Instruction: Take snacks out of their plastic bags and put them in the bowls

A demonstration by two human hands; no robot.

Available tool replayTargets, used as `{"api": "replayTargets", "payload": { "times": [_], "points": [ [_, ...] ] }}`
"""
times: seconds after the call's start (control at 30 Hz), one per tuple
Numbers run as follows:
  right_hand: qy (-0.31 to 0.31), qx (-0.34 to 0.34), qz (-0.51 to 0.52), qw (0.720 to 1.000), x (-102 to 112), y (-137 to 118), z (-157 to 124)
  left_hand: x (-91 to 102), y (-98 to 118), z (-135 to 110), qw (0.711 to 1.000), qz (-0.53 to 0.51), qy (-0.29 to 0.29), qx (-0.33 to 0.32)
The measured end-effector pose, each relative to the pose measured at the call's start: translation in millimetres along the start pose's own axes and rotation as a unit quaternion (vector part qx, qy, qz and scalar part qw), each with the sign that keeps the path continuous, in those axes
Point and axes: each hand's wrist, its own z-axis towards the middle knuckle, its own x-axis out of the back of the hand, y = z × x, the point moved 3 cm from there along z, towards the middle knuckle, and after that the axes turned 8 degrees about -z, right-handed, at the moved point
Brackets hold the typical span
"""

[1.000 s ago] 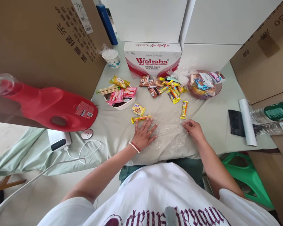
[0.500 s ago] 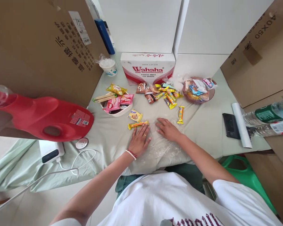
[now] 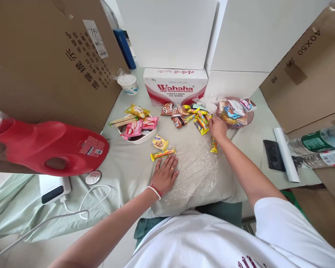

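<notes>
My left hand (image 3: 165,174) lies flat with its fingers stretched on a clear plastic sheet (image 3: 199,167). Its fingertips are just short of a long yellow snack packet (image 3: 162,154); a yellow cookie packet (image 3: 159,142) is beyond that. My right hand (image 3: 218,127) is at the right end of a pile of yellow snack packets (image 3: 201,121). Its fingers are curled in and partly hidden, so what they grip cannot be made out. Below it, a single yellow stick packet (image 3: 213,145) is partly covered by the wrist.
A white dish (image 3: 141,139) of pink and yellow packets stands left, a pinkish bowl (image 3: 249,118) of snacks right. Behind are a Wahaha carton (image 3: 175,87) and a paper cup (image 3: 129,85). A red jug (image 3: 53,149) is at left, plastic bottles (image 3: 318,137) at right.
My right hand has left the plastic sheet, moving forward and right to the snack pile, and its fingers have curled. My left hand stays flat. The view has tilted slightly.
</notes>
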Motion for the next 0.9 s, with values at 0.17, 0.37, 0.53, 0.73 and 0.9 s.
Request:
{"api": "replayTargets", "payload": {
  "times": [0.17, 0.37, 0.53, 0.73, 0.9],
  "points": [
    [-0.055, 0.119, -0.022, 0.991, -8.4, -49.8, 41.8, 0.4, 1.2, 0.2, 1.0, 0.002, -0.007, -0.001],
    [-0.092, 0.101, -0.026, 0.99, -30.2, -124.5, 38.3, 0.7, -0.4, -2.0, 1.0, 0.01, -0.006, -0.003],
    [-0.136, 0.128, -0.051, 0.981, -46.5, -158.4, 14.7, -0.2, -1.6, -2.4, 1.0, 0.015, 0.011, -0.006],
    [-0.116, 0.213, 0.032, 0.97, -16.6, -95.9, -25.4, 3.2, 1.4, -0.8, 1.0, -0.022, -0.013, 0.011],
    [-0.155, 0.374, 0.203, 0.892, 26.7, -42.4, -92.0, 3.8, 1.9, -0.4, 0.999, -0.037, -0.004, 0.019]
  ]
}}
